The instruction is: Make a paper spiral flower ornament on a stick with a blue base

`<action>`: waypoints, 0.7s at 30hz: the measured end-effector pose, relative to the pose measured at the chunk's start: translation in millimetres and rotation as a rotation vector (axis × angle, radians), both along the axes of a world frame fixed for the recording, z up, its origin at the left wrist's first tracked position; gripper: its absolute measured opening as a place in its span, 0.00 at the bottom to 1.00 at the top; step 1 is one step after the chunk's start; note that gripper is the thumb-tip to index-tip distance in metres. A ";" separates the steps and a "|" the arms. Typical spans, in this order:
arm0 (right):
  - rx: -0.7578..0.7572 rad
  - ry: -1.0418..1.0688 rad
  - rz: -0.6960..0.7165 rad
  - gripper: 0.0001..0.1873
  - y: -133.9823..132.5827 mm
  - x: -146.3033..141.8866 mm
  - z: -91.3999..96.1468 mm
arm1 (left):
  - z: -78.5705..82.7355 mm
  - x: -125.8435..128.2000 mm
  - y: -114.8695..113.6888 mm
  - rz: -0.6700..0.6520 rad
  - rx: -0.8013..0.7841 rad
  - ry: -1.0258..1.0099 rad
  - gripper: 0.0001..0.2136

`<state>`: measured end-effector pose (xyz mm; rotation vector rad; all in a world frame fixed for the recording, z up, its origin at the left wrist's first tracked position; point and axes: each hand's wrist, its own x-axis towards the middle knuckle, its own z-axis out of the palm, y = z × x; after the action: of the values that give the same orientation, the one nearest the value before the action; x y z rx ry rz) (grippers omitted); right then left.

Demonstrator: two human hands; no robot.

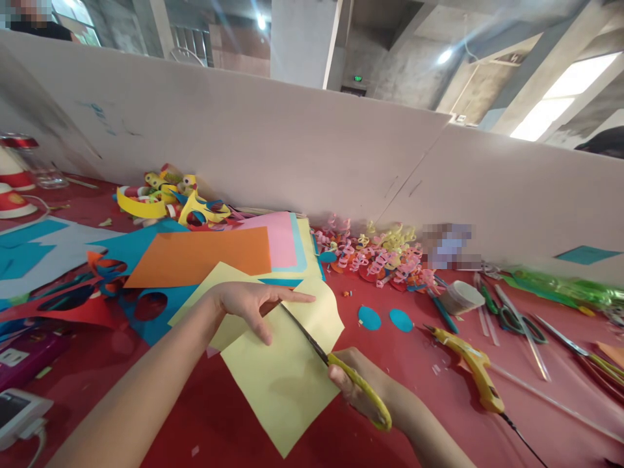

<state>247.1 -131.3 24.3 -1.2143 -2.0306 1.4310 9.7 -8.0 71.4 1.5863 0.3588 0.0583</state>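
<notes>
My left hand pinches the upper edge of a pale yellow paper sheet, thumb underneath and fingers stretched over it. Yellow-handled scissors are gripped in my right hand, fingers through the loops. Their blades reach up and left into the sheet, along a cut that runs toward my left fingertips. The sheet is held just above the red table.
Orange, pink and blue paper sheets lie behind the yellow one. Two blue paper discs, a yellow glue gun, tape roll, other scissors and curled paper scraps sit to the right. A beige partition backs the table.
</notes>
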 end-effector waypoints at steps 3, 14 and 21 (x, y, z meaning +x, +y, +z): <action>-0.024 0.012 -0.008 0.32 0.1 -0.4 -1.6 | -1.9 0.5 -0.6 -0.015 0.018 0.023 0.41; 0.122 -0.281 -0.139 0.27 7.9 53.2 56.7 | -14.2 -22.0 19.3 0.091 0.227 0.063 0.36; -0.055 -0.735 -0.138 0.08 14.7 131.8 35.4 | -17.6 -47.2 24.3 0.344 -0.068 0.106 0.39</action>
<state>378.9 -116.6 59.8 -2.0862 -2.2769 1.0633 -37.6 16.4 53.8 1.4500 0.7074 0.2252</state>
